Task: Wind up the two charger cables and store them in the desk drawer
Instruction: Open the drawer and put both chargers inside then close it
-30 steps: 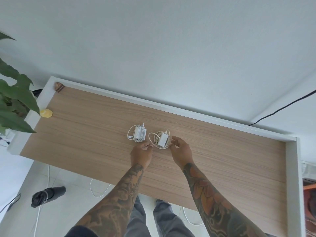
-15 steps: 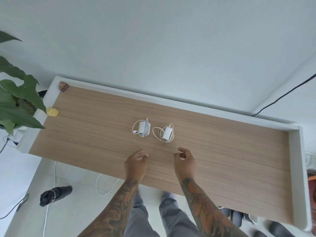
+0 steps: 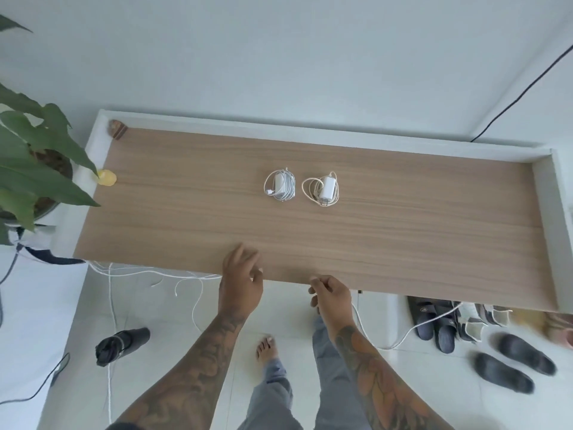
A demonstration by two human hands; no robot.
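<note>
1. Left hand (image 3: 241, 282): fingers loosely spread, holding nothing, over the near edge of the desk (image 3: 403, 243).
2. Right hand (image 3: 330, 293): fingers loosely curled, thumb near fingertips, nothing gripped, just off the near edge.
3. Two wound chargers lay mid-desk, well beyond both hands: white charger bundle (image 3: 280, 189) left, cream-cabled charger bundle (image 3: 322, 190) just right of it, apart.
4. Yellow object (image 3: 107, 177) at left edge; potted plant (image 3: 34, 169) beyond.
5. Slippers (image 3: 511, 358) on floor, right.

Two wound chargers mid-desk: white one (image 3: 280, 189), cream-cabled one (image 3: 322, 190). Two hands: left hand (image 3: 241, 282), right hand (image 3: 331, 294). One yellow object (image 3: 107, 177) at desk's (image 3: 403, 231) left edge, one potted plant (image 3: 34, 169), one folded umbrella (image 3: 121, 345).
</note>
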